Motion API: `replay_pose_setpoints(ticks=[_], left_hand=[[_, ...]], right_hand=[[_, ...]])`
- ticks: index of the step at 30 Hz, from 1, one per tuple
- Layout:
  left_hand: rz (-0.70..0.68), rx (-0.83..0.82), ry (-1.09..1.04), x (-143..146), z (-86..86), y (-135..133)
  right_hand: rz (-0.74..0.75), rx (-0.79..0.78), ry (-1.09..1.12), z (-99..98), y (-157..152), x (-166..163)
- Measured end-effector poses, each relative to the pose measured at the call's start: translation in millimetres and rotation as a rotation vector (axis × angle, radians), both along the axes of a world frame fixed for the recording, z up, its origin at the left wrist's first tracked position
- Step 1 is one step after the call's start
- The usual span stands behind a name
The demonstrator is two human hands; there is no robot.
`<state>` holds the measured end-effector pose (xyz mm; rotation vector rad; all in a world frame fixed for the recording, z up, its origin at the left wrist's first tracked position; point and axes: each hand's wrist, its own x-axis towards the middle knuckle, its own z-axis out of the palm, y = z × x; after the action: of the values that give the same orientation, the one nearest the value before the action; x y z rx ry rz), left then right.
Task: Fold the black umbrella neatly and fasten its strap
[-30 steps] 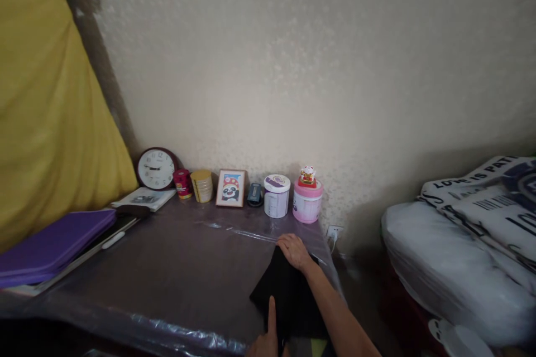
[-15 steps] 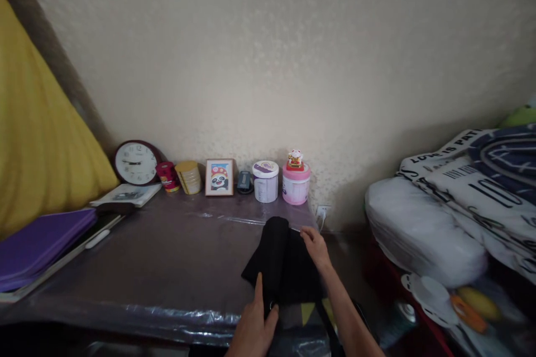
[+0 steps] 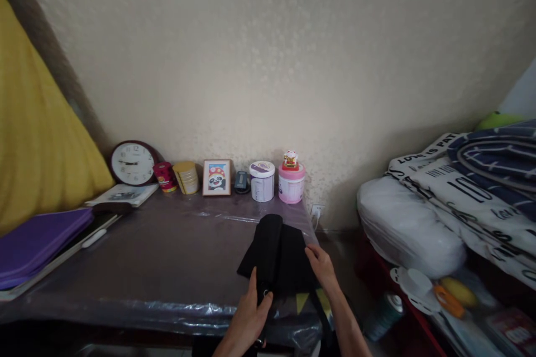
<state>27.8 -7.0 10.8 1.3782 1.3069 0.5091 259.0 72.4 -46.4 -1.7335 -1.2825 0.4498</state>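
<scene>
Gripping one black umbrella (image 3: 268,248) near its handle, the left hand (image 3: 250,315) lays a forefinger along it while the right hand (image 3: 321,265) pinches its loose edge, over the table's (image 3: 167,256) right end, before two lidded tubs (image 3: 262,188), contents hidden, one red canister (image 3: 165,177) and one picture frame (image 3: 216,178).

A home: clock (image 3: 133,170), folded bedding (image 3: 450,178)

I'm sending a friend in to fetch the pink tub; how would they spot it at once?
Facing the wall, look at the plastic-covered table. Follow its back edge to the right-hand end, where the pink tub stands. Unlike the purple-and-white tub beside it, it carries a red-and-white figurine on top.
</scene>
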Motion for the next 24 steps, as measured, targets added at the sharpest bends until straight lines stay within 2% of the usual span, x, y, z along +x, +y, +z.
replay_pose_setpoints(ticks=[9,17,24], left_hand=[[0.018,0.203,0.165,2.5,-26.0,4.4],[-0.006,0.262,0.366,7.5,-23.5,3.4],[-0.023,0.257,0.492,10.3,-25.4,2.7]], right_hand=[[0.091,0.045,-0.033,5.5,2.7,-16.3],[0.257,0.076,0.010,45.5,8.0,-49.0],[0.228,-0.069,-0.120,48.7,25.2,-95.4]])
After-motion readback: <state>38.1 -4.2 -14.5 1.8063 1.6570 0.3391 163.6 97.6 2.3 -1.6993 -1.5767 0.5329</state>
